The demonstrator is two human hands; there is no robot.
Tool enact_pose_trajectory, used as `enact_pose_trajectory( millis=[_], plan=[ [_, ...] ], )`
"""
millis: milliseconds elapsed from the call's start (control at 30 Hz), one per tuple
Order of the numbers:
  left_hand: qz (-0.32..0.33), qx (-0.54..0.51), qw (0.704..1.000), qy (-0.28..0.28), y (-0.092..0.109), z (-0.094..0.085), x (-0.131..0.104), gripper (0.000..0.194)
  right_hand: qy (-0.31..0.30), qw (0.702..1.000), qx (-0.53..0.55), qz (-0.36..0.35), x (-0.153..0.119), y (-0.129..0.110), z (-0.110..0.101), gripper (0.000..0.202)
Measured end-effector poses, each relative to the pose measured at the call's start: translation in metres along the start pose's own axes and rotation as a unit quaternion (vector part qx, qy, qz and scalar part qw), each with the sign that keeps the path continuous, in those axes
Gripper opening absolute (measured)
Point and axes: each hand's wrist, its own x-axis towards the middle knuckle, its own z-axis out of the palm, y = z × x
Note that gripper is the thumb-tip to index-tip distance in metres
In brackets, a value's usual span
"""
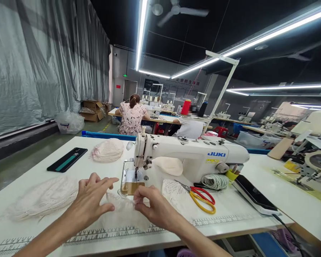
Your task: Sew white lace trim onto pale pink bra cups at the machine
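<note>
A thin white piece of fabric (123, 208) lies on the table in front of the sewing machine (176, 146). My right hand (152, 205) pinches the upper right edge of this fabric between thumb and fingers. Over its left side hovers my left hand (95, 196), thumb and fingers spread apart. Just beyond both hands are the needle and the presser foot (136, 174) above the metal plate. To the left of my left hand lies a pile of white fabric pieces (46, 196); a smaller pile (107, 150) sits farther back.
Scissors with red and yellow handles (203, 200) lie right of my right hand, beside white lace (173, 187) and a coil of cord (215, 181). A dark phone (67, 159) lies at the left. A ruler strip (107, 233) runs along the front edge. Two people sit ahead.
</note>
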Motion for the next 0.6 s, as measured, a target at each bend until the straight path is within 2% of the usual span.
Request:
enact_pose_trajectory(
  millis=[100,133,200,233,300,367,400,467,600],
  plan=[
    [-0.005,-0.012,1.0,0.026,-0.001,-0.006,-0.003,0.047,-0.001,1.0,-0.005,0.012,-0.005,0.002,-0.002,0.018],
    [-0.005,-0.045,0.999,0.025,-0.001,-0.008,-0.004,0.049,-0.002,1.0,-0.005,0.016,-0.006,0.004,-0.002,0.017],
    [-0.017,-0.201,0.979,-0.009,0.003,-0.011,-0.007,0.051,-0.004,1.0,-0.001,0.024,-0.006,0.01,-0.004,0.017],
    [-0.029,-0.313,0.949,-0.03,0.006,-0.012,-0.008,0.049,-0.006,1.0,0.004,0.027,-0.004,0.014,-0.004,0.017],
    [-0.057,-0.532,0.843,-0.046,0.011,-0.012,-0.011,0.046,-0.013,0.999,0.017,0.034,0.0,0.022,-0.006,0.017],
    [-0.066,-0.677,0.732,-0.041,0.016,-0.009,-0.015,0.045,-0.023,0.998,0.033,0.044,0.007,0.029,-0.006,0.016],
    [-0.062,-0.718,0.692,-0.043,0.017,-0.007,-0.016,0.046,-0.029,0.998,0.039,0.05,0.01,0.032,-0.006,0.016],
    [-0.053,-0.757,0.649,-0.051,0.019,-0.002,-0.02,0.049,-0.038,0.996,0.048,0.063,0.015,0.036,-0.005,0.017],
    [-0.043,-0.763,0.641,-0.073,0.02,0.0,-0.025,0.049,-0.042,0.995,0.054,0.079,0.019,0.042,-0.003,0.016]
  ],
)
